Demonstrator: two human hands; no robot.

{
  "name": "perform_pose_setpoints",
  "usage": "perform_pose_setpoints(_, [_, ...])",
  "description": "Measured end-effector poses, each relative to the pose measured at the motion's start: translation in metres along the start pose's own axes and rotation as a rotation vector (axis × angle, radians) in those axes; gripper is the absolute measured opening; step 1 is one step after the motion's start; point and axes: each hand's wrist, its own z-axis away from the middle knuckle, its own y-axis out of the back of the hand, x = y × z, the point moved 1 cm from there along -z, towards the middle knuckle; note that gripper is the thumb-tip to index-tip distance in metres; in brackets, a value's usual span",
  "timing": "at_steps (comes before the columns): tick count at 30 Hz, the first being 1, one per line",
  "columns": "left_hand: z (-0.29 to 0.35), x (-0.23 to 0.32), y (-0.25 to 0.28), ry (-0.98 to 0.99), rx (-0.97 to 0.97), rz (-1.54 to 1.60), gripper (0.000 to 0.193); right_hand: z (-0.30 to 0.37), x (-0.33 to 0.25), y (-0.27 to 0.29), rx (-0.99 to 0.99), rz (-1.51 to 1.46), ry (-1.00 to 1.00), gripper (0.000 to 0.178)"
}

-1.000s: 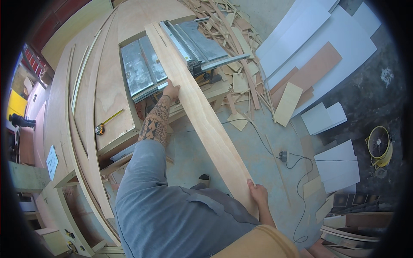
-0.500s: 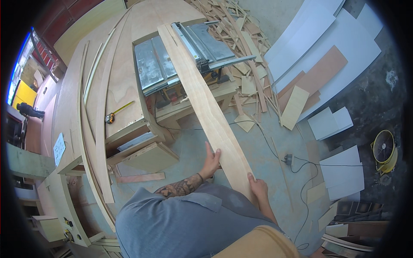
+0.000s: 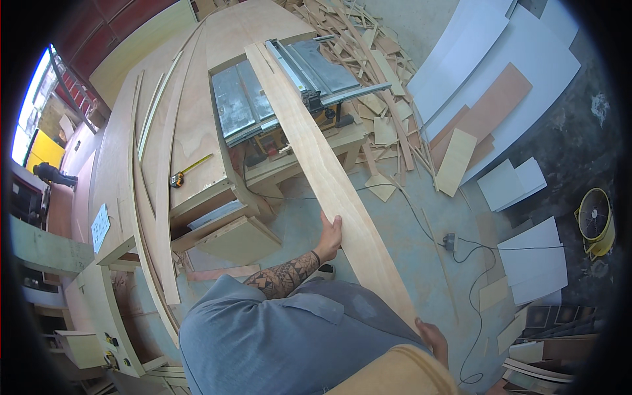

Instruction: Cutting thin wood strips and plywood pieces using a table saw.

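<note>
The long board [image 3: 321,164] points ahead and a bit left, its far end over the table saw [image 3: 291,74]. The left hand [image 3: 330,237] is nearer the saw, holding the board's left edge, thumb on top. The right hand [image 3: 434,340] touches the near end; its fingers are hidden, so its grip cannot be told.

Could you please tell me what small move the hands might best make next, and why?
Probably ease the plank forward along the fence: its far end lies over the table saw, the left hand holds its left edge, and the right hand is at its right edge, nearer the body.
</note>
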Motion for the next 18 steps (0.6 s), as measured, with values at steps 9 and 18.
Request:
perform_pose_setpoints(9, [-0.018, 0.039, 0.011, 0.178, 0.007, -0.057, 0.072, 0.049, -0.066, -0.022, 0.214, 0.138, -0.026, 0.085])
perform_pose_setpoints(18, [-0.090, 0.071, 0.042, 0.181, 0.037, -0.135, 0.068, 0.027, -0.155, -0.038, 0.189, 0.173, 0.032, 0.088])
